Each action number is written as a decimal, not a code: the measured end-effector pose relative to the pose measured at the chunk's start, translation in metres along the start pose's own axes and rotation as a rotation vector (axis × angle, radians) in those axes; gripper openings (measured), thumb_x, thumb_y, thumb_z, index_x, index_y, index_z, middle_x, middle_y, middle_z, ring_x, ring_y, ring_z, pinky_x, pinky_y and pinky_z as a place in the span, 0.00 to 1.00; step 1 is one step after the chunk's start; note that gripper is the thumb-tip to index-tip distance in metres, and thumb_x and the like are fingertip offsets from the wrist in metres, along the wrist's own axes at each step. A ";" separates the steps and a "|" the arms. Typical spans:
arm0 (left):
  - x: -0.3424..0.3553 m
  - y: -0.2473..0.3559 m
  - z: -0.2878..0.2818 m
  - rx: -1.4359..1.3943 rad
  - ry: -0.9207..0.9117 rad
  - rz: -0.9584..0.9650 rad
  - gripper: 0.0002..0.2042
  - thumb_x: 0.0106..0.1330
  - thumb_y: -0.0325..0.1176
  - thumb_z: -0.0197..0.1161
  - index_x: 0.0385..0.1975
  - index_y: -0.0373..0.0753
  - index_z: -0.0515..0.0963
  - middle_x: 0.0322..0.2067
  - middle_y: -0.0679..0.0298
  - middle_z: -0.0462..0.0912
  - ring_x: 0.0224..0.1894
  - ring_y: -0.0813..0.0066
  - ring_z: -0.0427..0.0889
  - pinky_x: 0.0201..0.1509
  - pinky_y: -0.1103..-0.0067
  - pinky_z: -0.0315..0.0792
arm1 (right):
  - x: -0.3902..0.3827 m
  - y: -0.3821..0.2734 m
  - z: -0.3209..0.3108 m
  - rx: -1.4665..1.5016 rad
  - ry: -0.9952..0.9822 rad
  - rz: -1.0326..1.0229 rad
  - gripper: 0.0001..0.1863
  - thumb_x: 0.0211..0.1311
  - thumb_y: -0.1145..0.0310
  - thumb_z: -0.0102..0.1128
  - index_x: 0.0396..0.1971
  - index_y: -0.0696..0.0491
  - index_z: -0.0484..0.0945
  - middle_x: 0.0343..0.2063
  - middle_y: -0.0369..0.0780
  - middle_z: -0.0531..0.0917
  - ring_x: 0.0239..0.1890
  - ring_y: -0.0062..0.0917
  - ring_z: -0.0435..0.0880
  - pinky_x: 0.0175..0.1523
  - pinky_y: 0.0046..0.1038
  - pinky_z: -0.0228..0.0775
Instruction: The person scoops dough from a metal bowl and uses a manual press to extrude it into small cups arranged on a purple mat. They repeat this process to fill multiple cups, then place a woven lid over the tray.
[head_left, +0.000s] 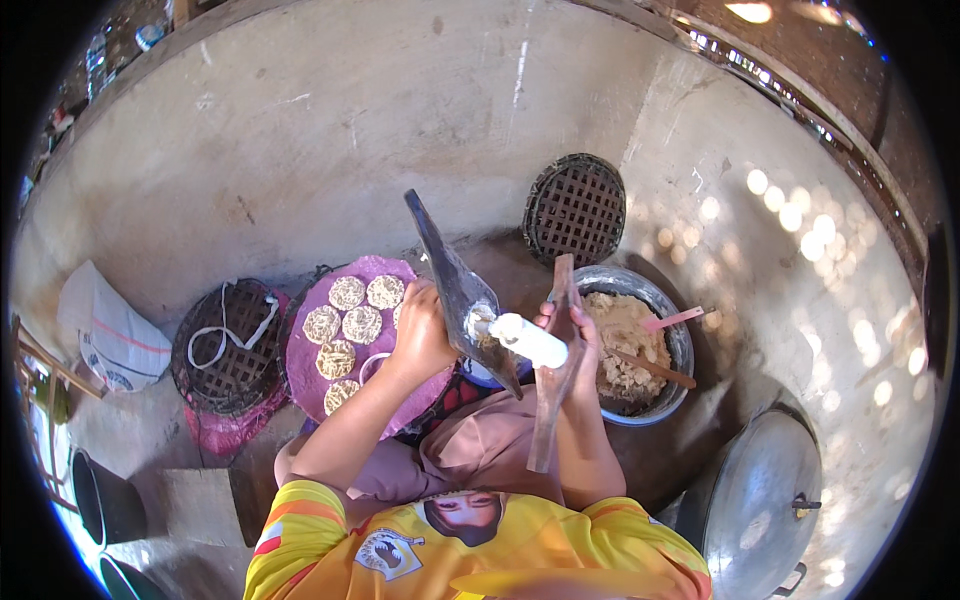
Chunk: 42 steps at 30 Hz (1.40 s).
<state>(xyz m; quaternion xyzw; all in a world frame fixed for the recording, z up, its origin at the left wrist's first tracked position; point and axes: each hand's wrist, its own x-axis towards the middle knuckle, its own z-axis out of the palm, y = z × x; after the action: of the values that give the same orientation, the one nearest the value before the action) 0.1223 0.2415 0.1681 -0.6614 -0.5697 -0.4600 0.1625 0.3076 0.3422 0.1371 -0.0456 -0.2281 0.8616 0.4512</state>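
My left hand is closed on a long dark wooden piece with a pale, dough-smeared hole in its middle. My right hand grips a lighter wooden bar that bears a white cylinder, held tilted just beside the hole. Under and left of my left hand is a pink round mat carrying several pale noodle-like discs. A steel basin of crumbly beige dough, with a pink utensil and a wooden stick in it, sits beside my right hand.
A woven tray leans on the concrete wall. At left are a stacked basket with white cord, a white sack, a dark bucket and a block. A large lidded metal pot stands at lower right.
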 end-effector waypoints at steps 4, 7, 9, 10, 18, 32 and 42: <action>-0.017 -0.006 -0.023 0.195 -0.082 0.035 0.17 0.40 0.32 0.61 0.33 0.32 0.73 0.29 0.56 0.77 0.35 0.61 0.76 0.48 0.71 0.62 | -0.007 0.023 0.032 -0.297 0.169 -0.101 0.29 0.54 0.71 0.52 0.60 0.49 0.60 0.33 0.38 0.73 0.33 0.19 0.73 0.39 0.22 0.69; -0.028 -0.012 -0.043 0.381 -0.165 0.150 0.16 0.42 0.32 0.59 0.32 0.33 0.73 0.30 0.58 0.77 0.35 0.64 0.77 0.49 0.70 0.62 | -0.017 0.034 0.054 -0.619 0.111 -0.326 0.28 0.53 0.74 0.51 0.58 0.55 0.63 0.36 0.38 0.73 0.35 0.18 0.72 0.43 0.20 0.66; -0.036 -0.014 -0.053 0.361 -0.237 0.161 0.14 0.43 0.32 0.58 0.31 0.32 0.73 0.29 0.58 0.78 0.33 0.65 0.78 0.48 0.70 0.63 | -0.028 0.045 0.059 -0.935 -0.051 -0.533 0.28 0.53 0.76 0.51 0.58 0.58 0.62 0.37 0.39 0.73 0.37 0.20 0.72 0.44 0.21 0.66; -0.041 -0.014 -0.057 0.334 -0.284 0.154 0.14 0.43 0.32 0.58 0.30 0.32 0.73 0.29 0.57 0.78 0.32 0.65 0.78 0.48 0.71 0.63 | -0.030 0.052 0.060 -1.096 -0.225 -0.699 0.29 0.51 0.76 0.53 0.57 0.60 0.62 0.38 0.42 0.74 0.38 0.24 0.72 0.44 0.24 0.65; -0.093 -0.015 -0.061 0.042 -0.450 -0.062 0.16 0.37 0.33 0.62 0.27 0.32 0.73 0.25 0.54 0.75 0.32 0.57 0.76 0.43 0.69 0.66 | -0.047 0.100 0.075 -1.095 -0.537 -0.522 0.41 0.51 0.78 0.56 0.63 0.58 0.44 0.51 0.47 0.66 0.51 0.29 0.67 0.57 0.33 0.57; -0.139 0.047 0.020 -1.674 -0.100 -0.844 0.41 0.63 0.65 0.35 0.63 0.32 0.46 0.60 0.47 0.56 0.64 0.60 0.55 0.66 0.67 0.47 | 0.056 0.039 0.140 -0.716 -0.525 0.355 0.34 0.44 0.54 0.57 0.50 0.59 0.65 0.40 0.45 0.71 0.43 0.36 0.72 0.52 0.36 0.64; -0.144 0.053 0.031 -3.120 -0.188 -0.461 0.49 0.47 0.76 0.40 0.58 0.35 0.63 0.40 0.54 0.74 0.46 0.58 0.73 0.63 0.63 0.56 | 0.130 0.137 0.063 -0.892 -0.156 0.942 0.21 0.48 0.61 0.54 0.39 0.61 0.70 0.33 0.46 0.76 0.37 0.37 0.77 0.47 0.39 0.68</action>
<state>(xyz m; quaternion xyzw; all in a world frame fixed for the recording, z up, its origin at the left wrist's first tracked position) 0.1935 0.1620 0.0540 0.0987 -0.3531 0.5429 0.7556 0.1093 0.3569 0.1509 -0.2609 -0.5513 0.7906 -0.0547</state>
